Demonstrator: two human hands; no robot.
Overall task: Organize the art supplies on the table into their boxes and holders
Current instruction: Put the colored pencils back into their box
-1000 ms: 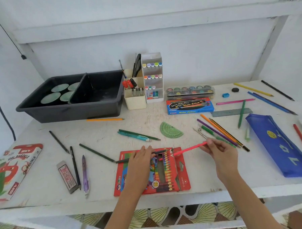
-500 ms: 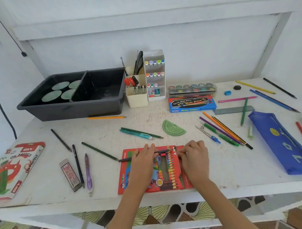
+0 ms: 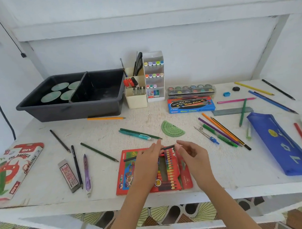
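Right hand (image 3: 192, 156) has its fingers pinching one end of a dark pencil (image 3: 167, 147). The left hand (image 3: 148, 161) fingers lie straight across it, gripping nothing, right over the red pencil box (image 3: 126, 175) marked "18". The "Water Colour" box (image 3: 191, 105) is beyond the fingers, and the "OIL PASTELS" box (image 3: 14, 167) is far to their left.

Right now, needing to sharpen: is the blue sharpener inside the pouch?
No, the blue sharpener lies on the table, apart from the pouch.

Coloured-pencil box (image 3: 185, 180): red, multicoloured pencil print. Tray (image 3: 71, 111) at 10 o'clock: dark grey (four pale green discs (image 3: 51, 96) inside). Pencil case (image 3: 279, 142) at 3 o'clock: blue, yellow emblem. Protractor (image 3: 172, 129): translucent green. Water-colour box (image 3: 191, 105): blue.
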